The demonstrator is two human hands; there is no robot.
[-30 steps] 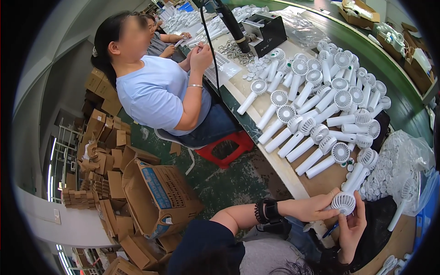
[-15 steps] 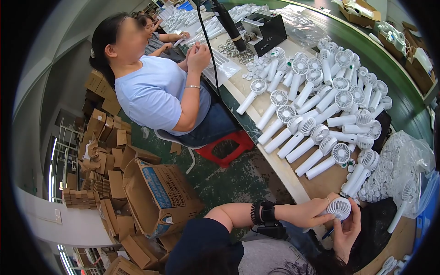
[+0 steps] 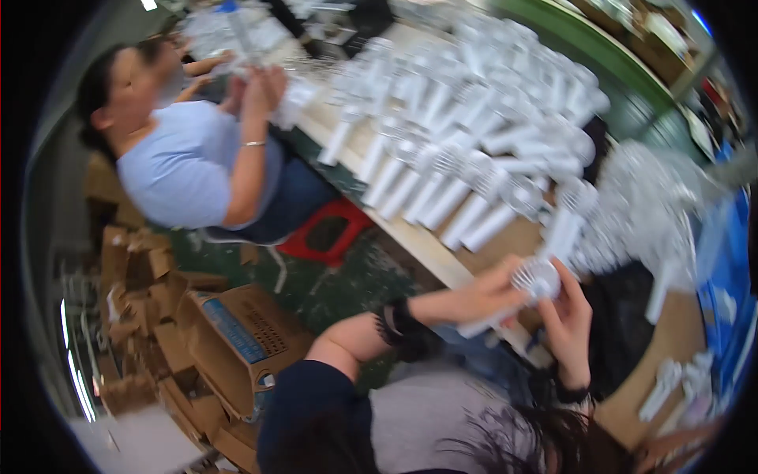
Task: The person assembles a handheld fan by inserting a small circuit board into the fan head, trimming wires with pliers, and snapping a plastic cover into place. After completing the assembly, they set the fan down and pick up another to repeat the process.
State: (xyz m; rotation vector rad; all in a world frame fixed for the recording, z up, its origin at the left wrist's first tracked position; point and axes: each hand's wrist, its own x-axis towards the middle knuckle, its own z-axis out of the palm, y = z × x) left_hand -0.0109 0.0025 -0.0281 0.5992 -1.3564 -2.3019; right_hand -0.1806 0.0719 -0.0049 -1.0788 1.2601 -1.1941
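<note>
A white handheld fan [image 3: 535, 278] with a round ribbed head is between my two hands at the table's near edge. My left hand [image 3: 488, 295] is closed around it below the head, its white handle slanting down to the left. The fingers of my right hand [image 3: 570, 320] grip the right side of the head. Just beyond, many similar white fans [image 3: 466, 118] lie heaped in rows on the table, blurred by motion. One fan [image 3: 570, 209] rests closest to my hands, beside a clear plastic bag [image 3: 651, 201] of small pale parts.
Dark cloth [image 3: 628, 316] lies right of my hands, with blue plastic [image 3: 718, 292] beyond. More white pieces [image 3: 663, 387] lie at lower right. Across the corner sits a person in light blue [image 3: 185, 162] on a red stool [image 3: 332, 237]. An open cardboard box [image 3: 245, 340] stands on the floor.
The view has swung, so the table and co-worker appear further left and higher. Both hands still hold the fan; its handle now shows below my left hand.
</note>
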